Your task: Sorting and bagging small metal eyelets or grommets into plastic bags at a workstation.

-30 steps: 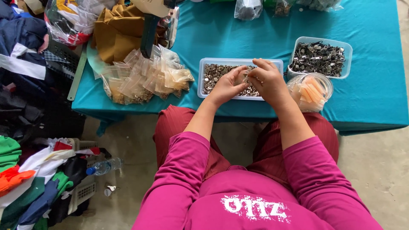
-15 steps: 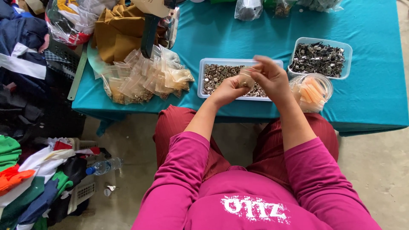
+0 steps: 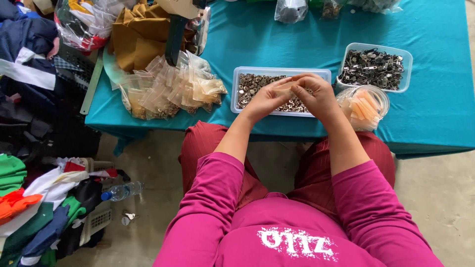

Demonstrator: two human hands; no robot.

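Directly over the long clear tray [image 3: 237, 84] of small metal parts: both hands, raised together and nearly touching at the fingertips. Left hand [image 3: 264, 99] curled, thumb and forefinger pinching one edge of a small clear bag [image 3: 285, 89]; right hand [image 3: 316, 96] arched over, fingers closed on the bag's other edge. Bag itself pale, slightly tan, held just above the tray's middle, contents too small to tell. Tray set on a teal-covered table [image 3: 435, 123], close to the near edge, filled with dark and silvery metal pieces. Right of the tray and a little farther back, a second clear tray [image 3: 406, 57], squarish, heaped with darker metal clips. Just right of the long tray and touching the near side of the square one, a round clear tub [image 3: 363, 106] holding pale orange strips. Left of the long tray, a loose heap of small filled bags [image 3: 173, 89], overlapping, some brownish inside. Behind that heap, folded mustard-yellow cloth [image 3: 138, 37] with a dark green upright piece [image 3: 175, 37] against it. Farther back from the long tray, near the table's far edge, a knotted clear sack [image 3: 291, 10]. Below the tray, past the table edge, dark red trousers [image 3: 208, 148] and magenta sleeves [image 3: 208, 202]. Far left of the tray, down on the concrete floor [image 3: 435, 198], a pile of mixed clothing [image 3: 29, 198] and a plastic water bottle [image 3: 122, 191] lying on its side.
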